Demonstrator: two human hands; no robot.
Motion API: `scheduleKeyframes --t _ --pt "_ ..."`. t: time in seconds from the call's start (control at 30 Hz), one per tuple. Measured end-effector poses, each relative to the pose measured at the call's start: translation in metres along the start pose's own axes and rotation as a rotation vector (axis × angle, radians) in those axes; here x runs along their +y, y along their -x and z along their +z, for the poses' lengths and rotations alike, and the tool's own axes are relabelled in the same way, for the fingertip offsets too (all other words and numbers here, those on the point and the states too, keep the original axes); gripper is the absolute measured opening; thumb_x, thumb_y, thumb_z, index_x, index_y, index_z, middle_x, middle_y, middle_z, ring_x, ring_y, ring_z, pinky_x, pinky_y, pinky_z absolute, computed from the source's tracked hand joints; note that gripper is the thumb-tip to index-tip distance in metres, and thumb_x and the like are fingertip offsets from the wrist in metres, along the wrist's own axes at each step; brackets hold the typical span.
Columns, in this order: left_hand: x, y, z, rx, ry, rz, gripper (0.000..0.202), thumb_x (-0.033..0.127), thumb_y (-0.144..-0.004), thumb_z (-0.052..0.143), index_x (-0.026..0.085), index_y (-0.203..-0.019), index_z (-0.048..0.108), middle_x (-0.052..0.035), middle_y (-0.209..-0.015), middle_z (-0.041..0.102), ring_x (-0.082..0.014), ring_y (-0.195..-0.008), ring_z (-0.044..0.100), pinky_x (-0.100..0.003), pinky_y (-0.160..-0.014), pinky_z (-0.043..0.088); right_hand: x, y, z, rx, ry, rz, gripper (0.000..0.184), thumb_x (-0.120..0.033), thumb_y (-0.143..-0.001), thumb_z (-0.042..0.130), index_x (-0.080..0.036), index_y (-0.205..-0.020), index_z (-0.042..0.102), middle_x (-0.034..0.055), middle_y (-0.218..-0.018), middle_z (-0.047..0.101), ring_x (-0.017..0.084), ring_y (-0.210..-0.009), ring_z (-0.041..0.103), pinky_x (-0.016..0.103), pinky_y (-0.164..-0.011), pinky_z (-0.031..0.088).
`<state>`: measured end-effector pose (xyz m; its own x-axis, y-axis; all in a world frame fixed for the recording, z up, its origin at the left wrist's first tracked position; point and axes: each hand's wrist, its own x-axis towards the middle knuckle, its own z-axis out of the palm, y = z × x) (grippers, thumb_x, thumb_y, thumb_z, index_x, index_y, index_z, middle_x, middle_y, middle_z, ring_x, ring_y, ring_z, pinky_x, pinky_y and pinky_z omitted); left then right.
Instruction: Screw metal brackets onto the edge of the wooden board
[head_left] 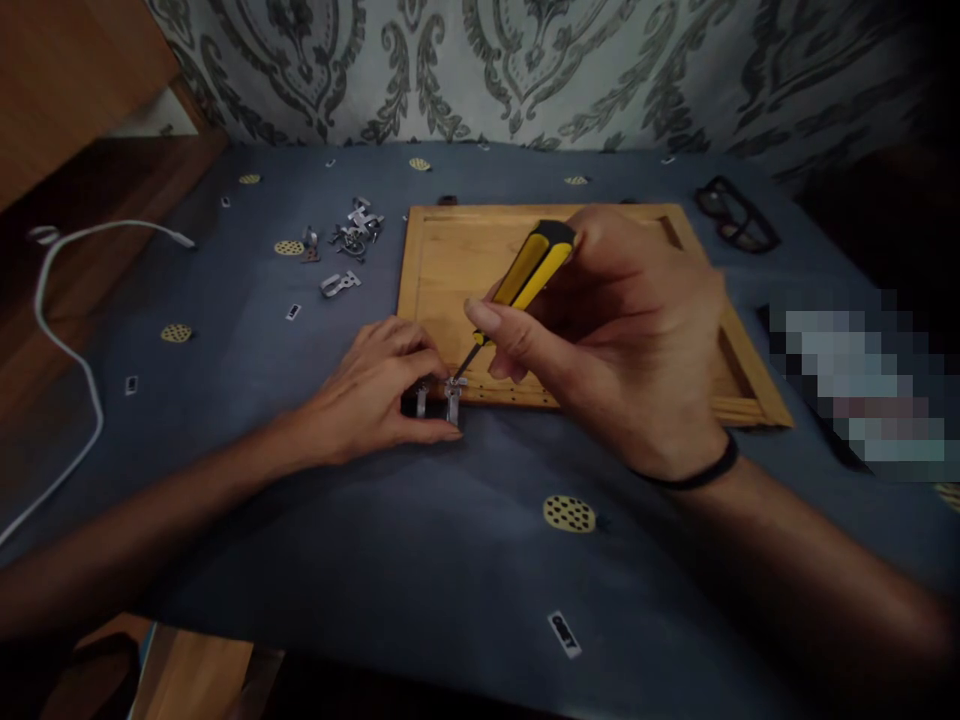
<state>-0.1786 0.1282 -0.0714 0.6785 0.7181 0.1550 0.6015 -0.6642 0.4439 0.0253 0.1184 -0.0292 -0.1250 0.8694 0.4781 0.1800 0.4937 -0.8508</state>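
Note:
My right hand [622, 330] is closed round a yellow-and-black screwdriver [532, 268], whose tip rests on a small metal bracket [453, 393] at the near edge of a wooden frame panel [450, 250]. My left hand [375, 385] pinches that bracket with its fingers and holds it against the panel's edge. A row of small holes runs along the panel's near rail. A black band sits on my right wrist.
A pile of metal brackets [352, 230] lies left of the panel on the blue patterned cloth [375, 560]. A white cable [67, 330] loops at the left. Dark glasses [735, 215] lie at the back right. A blurred-out object [862, 380] sits at the right.

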Motion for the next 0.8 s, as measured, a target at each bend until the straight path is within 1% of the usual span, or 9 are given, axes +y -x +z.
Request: scheduleKeyframes --t 0.17,0.27,0.4,0.47,0.5,0.6,0.63,0.7,0.8 --pt "0.001 0.0 0.001 0.007 -0.015 -0.005 0.04 0.054 -0.08 0.08 0.021 -0.1 0.07 -0.0062 -0.113 0.066 -0.027 -0.11 0.056 -0.041 -0.095 0.042 0.004 0.001 0.002 -0.02 -0.033 0.032 0.046 -0.051 -0.07 0.089 -0.027 -0.071 0.051 -0.0039 -0.07 0.061 0.013 -0.05 0.058 0.032 -0.042 0.047" --pt "0.001 0.0 0.001 0.011 -0.011 0.001 0.041 0.054 -0.081 0.08 0.02 -0.101 0.071 -0.0068 -0.113 0.065 -0.0271 -0.109 0.056 -0.042 -0.095 0.042 0.005 0.002 0.002 -0.016 -0.029 0.029 0.046 -0.051 -0.07 0.09 -0.026 -0.071 0.051 -0.0045 -0.069 0.06 0.012 -0.05 0.057 0.03 -0.043 0.046" --pt "0.0 0.0 0.001 0.015 -0.005 0.006 0.041 0.054 -0.081 0.079 0.021 -0.103 0.071 -0.0068 -0.114 0.065 -0.0278 -0.112 0.056 -0.043 -0.098 0.041 0.005 0.0 0.0 -0.033 -0.016 0.031 0.046 -0.046 -0.068 0.092 -0.025 -0.071 0.051 -0.0047 -0.07 0.059 0.012 -0.052 0.058 0.028 -0.043 0.045" --pt "0.0 0.0 0.001 0.009 -0.008 -0.001 0.041 0.054 -0.081 0.08 0.021 -0.103 0.071 -0.0067 -0.115 0.065 -0.028 -0.114 0.056 -0.043 -0.099 0.041 0.003 -0.003 -0.004 -0.088 -0.018 0.056 0.042 -0.044 -0.069 0.092 -0.025 -0.075 0.055 -0.0044 -0.072 0.061 0.012 -0.053 0.06 0.028 -0.044 0.048" --pt "0.0 0.0 0.001 0.006 -0.012 -0.004 0.041 0.055 -0.081 0.08 0.021 -0.103 0.071 -0.0067 -0.115 0.065 -0.028 -0.114 0.056 -0.043 -0.099 0.041 0.002 -0.004 -0.006 -0.134 -0.028 0.067 0.038 -0.044 -0.071 0.091 -0.024 -0.079 0.059 -0.0042 -0.073 0.062 0.012 -0.054 0.061 0.027 -0.046 0.05" --pt "0.001 0.0 0.0 0.002 -0.014 0.0 0.042 0.056 -0.08 0.08 0.021 -0.102 0.071 -0.0067 -0.115 0.065 -0.028 -0.114 0.056 -0.043 -0.099 0.041 -0.001 -0.009 -0.012 -0.294 -0.087 0.077 0.025 -0.044 -0.084 0.08 -0.024 -0.092 0.067 -0.0033 -0.075 0.068 0.013 -0.059 0.067 0.027 -0.054 0.057" --pt "0.001 0.0 0.0 0.005 -0.011 0.003 0.041 0.055 -0.081 0.08 0.021 -0.102 0.071 -0.0066 -0.115 0.065 -0.0278 -0.114 0.056 -0.043 -0.099 0.041 -0.002 -0.009 -0.013 -0.32 -0.103 0.07 0.023 -0.043 -0.086 0.078 -0.024 -0.093 0.069 -0.0032 -0.075 0.069 0.013 -0.06 0.068 0.027 -0.056 0.057" --pt "0.001 0.001 0.0 0.013 -0.007 0.004 0.041 0.054 -0.081 0.08 0.021 -0.103 0.071 -0.0065 -0.114 0.065 -0.0276 -0.113 0.056 -0.043 -0.099 0.041 -0.001 -0.009 -0.012 -0.307 -0.103 0.05 0.022 -0.042 -0.085 0.08 -0.023 -0.087 0.068 -0.0039 -0.072 0.067 0.012 -0.058 0.067 0.026 -0.052 0.055" --pt "0.0 0.001 0.0 0.017 -0.005 0.0 0.04 0.053 -0.08 0.081 0.02 -0.102 0.071 -0.007 -0.113 0.065 -0.0279 -0.111 0.057 -0.044 -0.099 0.042 0.0 -0.005 -0.006 -0.165 -0.041 0.002 0.036 -0.041 -0.073 0.09 -0.023 -0.07 0.059 -0.0062 -0.063 0.057 0.01 -0.048 0.055 0.025 -0.042 0.044"
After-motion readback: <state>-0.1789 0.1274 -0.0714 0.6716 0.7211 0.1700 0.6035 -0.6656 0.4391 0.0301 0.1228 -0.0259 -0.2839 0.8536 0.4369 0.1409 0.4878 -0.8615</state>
